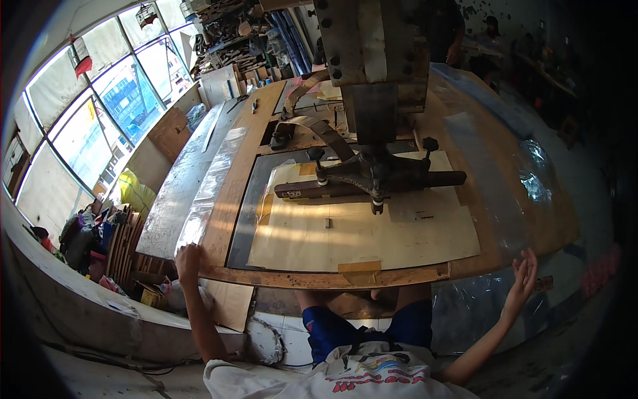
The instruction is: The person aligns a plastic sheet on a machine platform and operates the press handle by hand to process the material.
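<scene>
My left hand (pixel 188 263) is closed at the table's near left edge, its fingers on the near end of a clear plastic film strip (pixel 211 174). This strip lies lengthwise along the left side of the wooden table (pixel 229 199). Out at the right, my right hand (pixel 525 276) is raised with fingers stretched, nothing visible in it, beside the near end of a second bluish plastic strip (pixel 482 169). Between my hands, a press machine (pixel 375 166) holds a dark metal bar (pixel 425 181) over a cream-coloured sheet (pixel 312 239), which has tape (pixel 359 267) at its front edge.
A grey metal plate (pixel 174 193) covers the table's left side. Shiny crumpled plastic (pixel 533 173) lies at the right edge. Wood pieces (pixel 126 243) and a yellow bag (pixel 136 189) stand at the left by the windows. Another person (pixel 446 30) stands behind the table.
</scene>
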`<state>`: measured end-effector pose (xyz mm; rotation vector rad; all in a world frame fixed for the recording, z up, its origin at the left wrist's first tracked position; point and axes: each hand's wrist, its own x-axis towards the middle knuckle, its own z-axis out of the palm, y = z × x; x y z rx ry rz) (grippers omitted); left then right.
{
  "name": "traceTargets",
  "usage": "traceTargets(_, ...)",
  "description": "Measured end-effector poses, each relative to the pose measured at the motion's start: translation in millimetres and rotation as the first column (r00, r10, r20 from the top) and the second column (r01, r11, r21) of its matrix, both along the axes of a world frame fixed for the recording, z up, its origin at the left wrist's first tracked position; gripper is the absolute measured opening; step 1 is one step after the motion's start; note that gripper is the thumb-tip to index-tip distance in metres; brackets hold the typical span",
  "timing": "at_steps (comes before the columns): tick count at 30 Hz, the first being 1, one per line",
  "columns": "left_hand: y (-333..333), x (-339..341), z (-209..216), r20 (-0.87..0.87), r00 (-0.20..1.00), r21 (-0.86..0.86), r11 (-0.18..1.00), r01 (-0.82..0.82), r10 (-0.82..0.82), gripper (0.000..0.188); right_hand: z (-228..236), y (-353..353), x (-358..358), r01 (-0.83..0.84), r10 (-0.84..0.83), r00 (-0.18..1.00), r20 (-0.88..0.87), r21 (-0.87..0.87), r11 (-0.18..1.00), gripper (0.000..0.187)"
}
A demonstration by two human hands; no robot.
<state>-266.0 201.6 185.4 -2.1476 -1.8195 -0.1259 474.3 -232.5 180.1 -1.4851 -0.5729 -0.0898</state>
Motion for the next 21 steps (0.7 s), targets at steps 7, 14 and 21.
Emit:
traceTargets(7,12.4,10.1,27.6,0.143,0.979,0.093,0.983,-0.159,0.145,0.019,11.6,-2.8,-7.2,-0.09,0.091,0.996,0.017,-0.038,0.995,0.042)
traceTargets(14,-38.6,57.6,120.0,0.312,0.949,0.297,0.945,-0.138,0.041,0.029,48.0,44.2,-74.6,-0.369,0.37,0.927,0.053,-0.031,0.929,0.028)
traceTargets(21,-165.9,182.8,103.4,0.739,0.604,0.136,0.944,0.301,-0.299,0.019,42.8,130.0,-232.8,-0.967,0.965,0.24,-0.105,-0.119,0.227,0.054)
